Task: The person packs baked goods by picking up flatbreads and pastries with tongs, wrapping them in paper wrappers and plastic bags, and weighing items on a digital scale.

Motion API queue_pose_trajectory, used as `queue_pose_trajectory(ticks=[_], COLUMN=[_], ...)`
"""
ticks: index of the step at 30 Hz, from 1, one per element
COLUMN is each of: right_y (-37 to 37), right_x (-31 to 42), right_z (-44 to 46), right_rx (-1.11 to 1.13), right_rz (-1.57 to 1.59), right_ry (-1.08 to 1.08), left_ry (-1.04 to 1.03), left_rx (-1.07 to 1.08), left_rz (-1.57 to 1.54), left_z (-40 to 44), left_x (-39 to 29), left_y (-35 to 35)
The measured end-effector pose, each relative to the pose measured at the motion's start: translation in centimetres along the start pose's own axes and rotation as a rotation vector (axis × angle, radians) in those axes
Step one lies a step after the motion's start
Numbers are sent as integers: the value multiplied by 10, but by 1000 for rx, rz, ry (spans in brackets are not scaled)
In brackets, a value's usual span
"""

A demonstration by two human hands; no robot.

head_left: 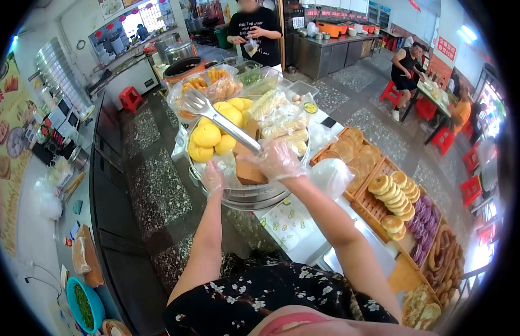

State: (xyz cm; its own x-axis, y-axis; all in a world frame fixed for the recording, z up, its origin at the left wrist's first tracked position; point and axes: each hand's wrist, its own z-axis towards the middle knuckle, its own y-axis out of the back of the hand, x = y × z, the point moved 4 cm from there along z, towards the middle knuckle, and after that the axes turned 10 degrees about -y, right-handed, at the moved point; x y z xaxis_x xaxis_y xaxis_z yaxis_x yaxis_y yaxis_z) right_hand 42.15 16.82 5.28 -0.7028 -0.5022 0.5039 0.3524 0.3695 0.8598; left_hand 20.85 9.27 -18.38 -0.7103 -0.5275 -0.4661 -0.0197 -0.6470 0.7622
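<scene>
My right hand [279, 159], in a clear plastic glove, grips metal tongs [229, 126] that point up and left over the steamer. Also gloved, my left hand [213, 176] is at the steamer's near left rim, its fingers closed on a thin clear plastic bag [230, 169]. Yellow buns [206, 135] are heaped in the round metal steamer [254, 199]. A brown block of cake [250, 171] lies between my hands, partly hidden by the right one. Wrapped pale corn-like pieces [283, 127] are stacked on the steamer's right side.
To the right, wooden trays [363, 196] hold flat round cakes [391, 193], purple twisted rolls [423, 221] and brown coils [441, 246]. A person [254, 33] stands across the stall holding a small bag. A dark-fronted counter [117, 241] runs along the left, bearing a blue basin [81, 297] of chopped greens.
</scene>
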Motion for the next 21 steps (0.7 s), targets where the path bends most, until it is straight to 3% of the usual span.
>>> queue_pose_trajectory(ticks=[3, 7, 12, 15, 17, 21], right_y=[37, 41, -43, -49, -47, -46], right_x=[33, 43, -40, -69, -81, -119], right_z=[-30, -10, 19, -19, -44, -78], right_rx=[-61, -65, 2, -12, 259, 206], right_rz=[226, 109, -220, -135, -211, -175], right_ry=[116, 66, -1, -27, -179, -204], left_ry=[-16, -32, -60, -62, -58, -47], left_rx=[-24, 19, 26, -6, 11, 48], left_rz=[-41, -35, -22, -43, -29, -14], left_z=[1, -1, -1, 0, 1, 0], left_x=[1, 3, 0, 6, 7, 1], left_y=[-6, -7, -3, -12, -13, -7])
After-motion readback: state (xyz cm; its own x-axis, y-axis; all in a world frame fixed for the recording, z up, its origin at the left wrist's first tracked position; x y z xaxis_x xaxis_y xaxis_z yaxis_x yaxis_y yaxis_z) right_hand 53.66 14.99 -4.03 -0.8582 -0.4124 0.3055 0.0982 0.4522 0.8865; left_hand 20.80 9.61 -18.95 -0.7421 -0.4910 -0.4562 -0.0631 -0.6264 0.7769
